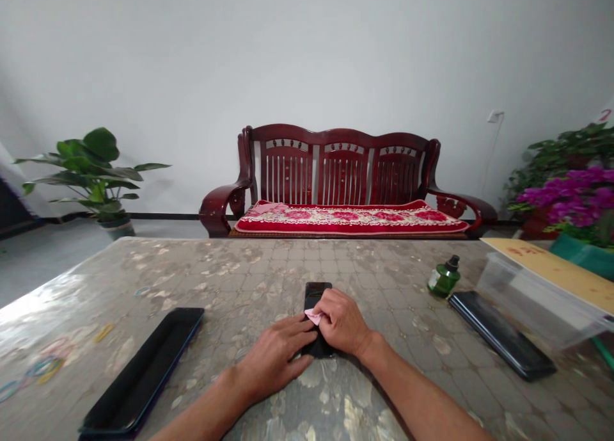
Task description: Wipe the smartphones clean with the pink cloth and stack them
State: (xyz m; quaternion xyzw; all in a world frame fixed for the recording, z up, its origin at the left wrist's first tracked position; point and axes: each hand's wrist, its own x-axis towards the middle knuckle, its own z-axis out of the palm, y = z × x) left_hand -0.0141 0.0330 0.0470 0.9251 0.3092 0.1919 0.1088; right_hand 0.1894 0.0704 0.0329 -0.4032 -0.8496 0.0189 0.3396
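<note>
A black smartphone (317,290) lies flat on the patterned table (230,281), straight in front of me. My right hand (341,320) is closed around a small pink cloth (313,316) and presses it against the phone's screen. Only a corner of the cloth shows beyond the fingers. At the phone's left edge my left hand (281,351) lies with its fingers stretched out, the tips touching the phone. Both hands cover much of the phone's middle part.
A dark tablet-like device (144,370) lies at the left, near several rubber bands (48,365). Towards the right are a green pump bottle (444,278), a long black case (501,335) and a clear plastic box (532,300). Behind the table stands a wooden bench (340,166).
</note>
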